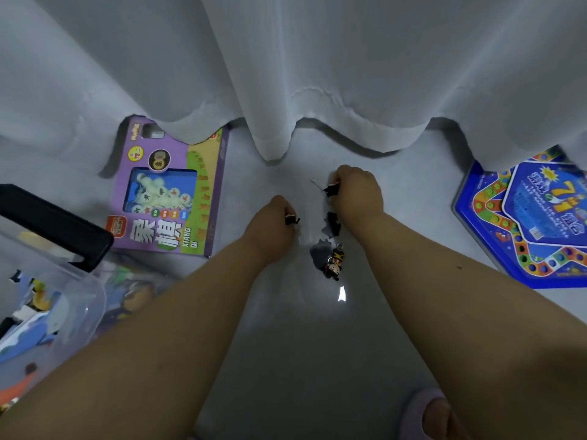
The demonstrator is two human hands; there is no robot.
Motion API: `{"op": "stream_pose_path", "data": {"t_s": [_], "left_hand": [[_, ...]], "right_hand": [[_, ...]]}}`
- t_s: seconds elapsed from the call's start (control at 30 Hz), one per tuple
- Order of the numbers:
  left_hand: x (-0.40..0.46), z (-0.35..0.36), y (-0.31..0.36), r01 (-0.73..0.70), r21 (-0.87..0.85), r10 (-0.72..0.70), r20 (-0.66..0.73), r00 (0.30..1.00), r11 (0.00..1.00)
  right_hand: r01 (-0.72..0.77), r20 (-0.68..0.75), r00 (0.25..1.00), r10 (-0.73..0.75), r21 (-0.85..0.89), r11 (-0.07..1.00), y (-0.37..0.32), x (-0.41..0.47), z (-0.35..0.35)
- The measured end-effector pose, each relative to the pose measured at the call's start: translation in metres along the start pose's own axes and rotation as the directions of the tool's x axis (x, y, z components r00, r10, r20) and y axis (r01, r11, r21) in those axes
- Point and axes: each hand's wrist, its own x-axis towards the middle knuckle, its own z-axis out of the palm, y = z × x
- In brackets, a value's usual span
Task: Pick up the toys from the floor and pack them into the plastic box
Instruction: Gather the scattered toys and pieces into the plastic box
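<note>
So we're crouched over the smooth grey floor (286, 344), both arms stretched out toward the hem of the pale grey curtain (317, 74). Our left hand (273, 227) is curled around a small black toy piece (291, 220) that pokes out past the knuckles. Our right hand (357, 192) is closed on another small black piece (332, 189), right at the floor. Just below that hand a third black toy piece (333, 222) lies loose on the floor, and nearer to us there's a little cartoon figure keychain with a red face and a metal ring (333, 263).

The clear plastic storage box with a black handle (79, 281) sits at the far left, toys visible through its wall. Behind it lies a purple cardboard chess set box with a window showing cream round pieces (173, 188), partly tucked under the curtain. Over on the right there's a blue hexagonal board game (524, 223). Bottom edge, our foot in a lilac slipper (422, 404).
</note>
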Motion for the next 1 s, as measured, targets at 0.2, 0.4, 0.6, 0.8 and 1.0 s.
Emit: {"op": "stream_pose_path", "data": {"t_s": [0.2,0.4,0.6,0.8,1.0], "left_hand": [[-0.024,0.035,0.018,0.15,-0.058,-0.15,0.006,0.989,0.987],[-0.031,0.06,0.027,0.228,0.173,-0.217,-0.081,0.973,0.958],[-0.03,0.06,0.022,0.268,0.02,-0.268,0.002,0.963,0.963],[-0.037,0.059,0.019,0.286,0.058,-0.283,-0.05,0.958,0.957],[-0.045,0.058,0.014,0.275,-0.053,-0.277,-0.039,0.96,0.96]], "right_hand": [[-0.029,0.187,0.982,0.04,-0.06,0.998,-0.001,0.004,-0.005],[0.019,0.318,0.948,-0.017,-0.003,1.0,0.009,-0.004,-0.023],[0.095,0.342,0.935,-0.095,0.016,0.995,0.002,-0.024,-0.025],[0.129,0.269,0.957,-0.11,-0.056,0.99,0.002,-0.035,-0.004],[0.06,0.249,0.968,-0.036,-0.089,0.994,0.0,-0.039,0.006]]}}
